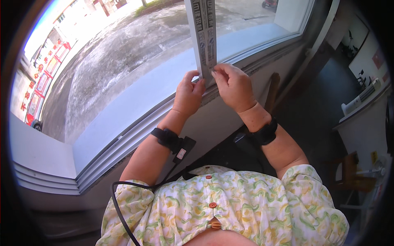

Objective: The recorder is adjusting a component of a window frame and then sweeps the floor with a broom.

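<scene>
A long narrow grey strip point(205, 33) with printed characters hangs down the window glass point(135, 61). My left hand point(188, 92) pinches the strip's lower left corner, fingers closed on it. My right hand point(234, 86) pinches its lower right edge, thumb and fingertips on the strip. Both hands meet at the strip's bottom end, just above the window frame point(135, 131). A black band sits on each wrist, with a cable running down from the left one.
A white window sill and grooved frame run diagonally below the glass. A street and red-signed building show outside. To the right stand a white counter point(361, 123), a wooden chair point(349, 172) and a dark floor.
</scene>
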`<move>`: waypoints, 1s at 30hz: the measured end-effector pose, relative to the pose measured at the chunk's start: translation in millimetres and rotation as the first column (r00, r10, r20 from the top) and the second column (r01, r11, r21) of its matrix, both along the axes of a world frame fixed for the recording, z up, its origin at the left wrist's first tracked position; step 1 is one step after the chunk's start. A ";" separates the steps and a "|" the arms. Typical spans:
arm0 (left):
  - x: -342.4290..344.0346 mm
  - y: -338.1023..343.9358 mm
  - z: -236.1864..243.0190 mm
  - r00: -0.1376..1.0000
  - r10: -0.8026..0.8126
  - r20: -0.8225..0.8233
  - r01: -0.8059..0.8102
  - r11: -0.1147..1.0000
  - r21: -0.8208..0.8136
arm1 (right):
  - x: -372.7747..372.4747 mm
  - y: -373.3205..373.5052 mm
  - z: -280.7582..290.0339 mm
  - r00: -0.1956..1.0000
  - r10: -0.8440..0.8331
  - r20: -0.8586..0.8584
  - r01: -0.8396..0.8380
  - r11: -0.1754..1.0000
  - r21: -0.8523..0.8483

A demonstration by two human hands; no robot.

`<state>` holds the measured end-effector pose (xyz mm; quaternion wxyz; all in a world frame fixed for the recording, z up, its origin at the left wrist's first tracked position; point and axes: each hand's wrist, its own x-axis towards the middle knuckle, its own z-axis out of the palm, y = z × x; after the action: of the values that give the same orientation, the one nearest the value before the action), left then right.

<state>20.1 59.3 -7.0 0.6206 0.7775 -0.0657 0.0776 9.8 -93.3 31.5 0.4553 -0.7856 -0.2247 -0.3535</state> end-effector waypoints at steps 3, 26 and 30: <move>2.1 -3.2 -1.1 0.998 0.004 0.056 0.000 0.998 -0.065 | 4.6 0.6 -2.5 0.999 -0.016 0.034 0.018 0.998 -0.057; 5.9 0.8 -6.9 0.997 -0.021 0.068 0.024 0.999 -0.045 | 14.2 15.5 21.3 0.385 0.779 -0.494 0.201 0.452 0.869; 5.4 -1.0 -5.8 0.998 -0.008 0.069 0.012 0.998 -0.061 | 14.0 18.5 14.8 0.434 0.770 -0.467 0.215 0.415 0.884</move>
<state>25.5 58.3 -12.8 0.6420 0.7545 -0.0886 0.1032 23.8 -74.8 46.3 0.8868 -0.4362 0.0878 0.1247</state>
